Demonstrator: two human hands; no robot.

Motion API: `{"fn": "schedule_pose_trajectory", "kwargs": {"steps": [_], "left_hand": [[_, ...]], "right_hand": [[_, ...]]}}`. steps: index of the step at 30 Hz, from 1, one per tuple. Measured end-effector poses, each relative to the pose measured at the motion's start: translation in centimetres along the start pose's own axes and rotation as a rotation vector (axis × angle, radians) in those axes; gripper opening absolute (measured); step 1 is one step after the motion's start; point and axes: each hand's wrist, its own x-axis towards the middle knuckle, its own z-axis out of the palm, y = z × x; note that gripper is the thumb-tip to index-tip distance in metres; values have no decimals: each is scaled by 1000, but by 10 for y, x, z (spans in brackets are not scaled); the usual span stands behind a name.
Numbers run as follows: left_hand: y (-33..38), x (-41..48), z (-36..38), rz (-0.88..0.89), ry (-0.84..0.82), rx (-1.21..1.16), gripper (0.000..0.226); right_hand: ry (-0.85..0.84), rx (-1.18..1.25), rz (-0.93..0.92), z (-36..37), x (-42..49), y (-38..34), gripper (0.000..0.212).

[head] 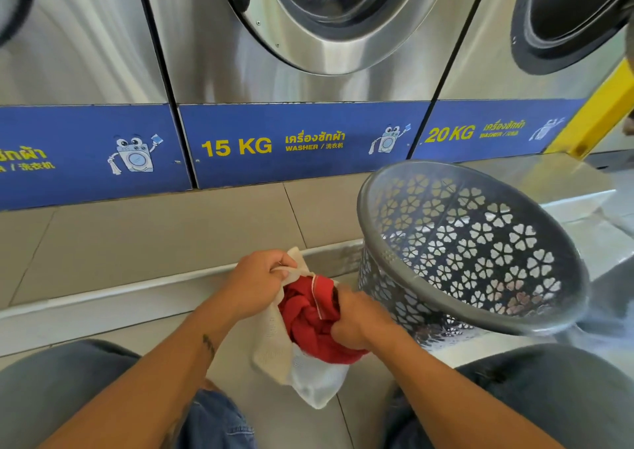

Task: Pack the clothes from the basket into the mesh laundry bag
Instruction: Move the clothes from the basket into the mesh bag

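A white mesh laundry bag hangs between my knees, just above the floor. My left hand grips the bag's rim and holds its mouth up. A red garment bulges out of the opening. My right hand has its fingers curled round the red cloth at the bag's mouth. A grey plastic basket with flower-shaped holes stands tilted to the right of my hands, its opening turned toward me. No clothes show inside it.
Steel washing machines line the wall ahead, the middle one marked 15 KG on a blue panel. A tiled step runs in front of them. My knees in jeans fill the lower corners. A yellow post stands at the right.
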Motion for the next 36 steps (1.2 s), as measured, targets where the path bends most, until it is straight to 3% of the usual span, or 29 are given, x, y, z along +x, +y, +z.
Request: {"fn": "schedule_pose_trajectory", "kwargs": {"steps": [4,7,9,13,17,19,21,27,30,33,35,36], "left_hand": [[3,-1,-2,11,22,14,23],[3,-3,-1,54,-5,-3,24],[3,-6,1,82,-46,-7,25],[1,-12,-1,91,-72,-48,28],[7,-16,10,79,-208,-33,29],[10,-13,14,58,-212,-13,30],[10,-9,13,29,-174,-21,31],[-1,-2,5,17,-18,111,35],[-4,-2,-1,-21,36,156,37],[-6,-5,-4,-42,35,169,35],[-5,-9,-5,-39,13,164,35],[-5,-10,-5,-31,-2,167,36]], "right_hand": [[286,201,-298,6,-9,-16,46],[169,66,-471,45,1,-20,62],[79,-49,-417,66,11,-13,71],[-102,-10,-165,51,21,-7,75],[-224,-35,-11,33,21,-7,41],[-235,0,12,34,23,-5,38],[-193,28,-10,35,23,-3,42],[167,-72,-300,30,11,-10,47],[226,-97,-169,24,5,-16,49],[-51,69,112,21,-1,-8,73],[-263,328,175,23,-6,-5,85],[-282,435,180,26,-8,-5,86]]}}
